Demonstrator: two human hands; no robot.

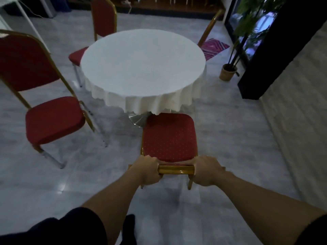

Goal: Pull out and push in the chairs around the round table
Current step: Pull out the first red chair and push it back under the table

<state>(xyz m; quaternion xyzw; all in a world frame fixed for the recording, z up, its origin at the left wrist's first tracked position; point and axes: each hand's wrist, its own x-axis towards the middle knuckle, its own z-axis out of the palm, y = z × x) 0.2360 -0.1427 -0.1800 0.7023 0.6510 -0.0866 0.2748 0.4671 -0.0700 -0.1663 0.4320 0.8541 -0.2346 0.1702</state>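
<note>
1. The left hand [147, 171] is closed around the gold top rail [176, 169] of the near chair's backrest, fingers curled over the front of the bar at its left end.
2. The right hand [208, 171] is wrapped the same way around the right end of that rail, so a short stretch of bare gold bar shows between the two hands.
3. Both bare forearms reach forward from dark short sleeves at the bottom of the view.
4. The near chair [169, 137] has a red seat dotted with small pale spots; its front edge sits just under the hanging hem of the tablecloth, while most of the seat lies clear of the table.
5. The round table [143, 66] stands straight ahead, covered by a white tablecloth [154, 103] with a scalloped hem, and a shiny metal base [137, 119] shows beneath it.
6. A second red chair [53, 119] with a gold frame stands to the left, well apart from the table and angled toward it.
7. A third red chair [104, 18] stands at the far left side, its seat partly tucked under the cloth.
8. On the far right, only the gold frame of a fourth chair [209, 27] shows past the table's edge.
9. A pink striped mat [213, 47] lies on the grey tiled floor [238, 138] beyond, near a potted plant [228, 71] in a woven pot.
</note>
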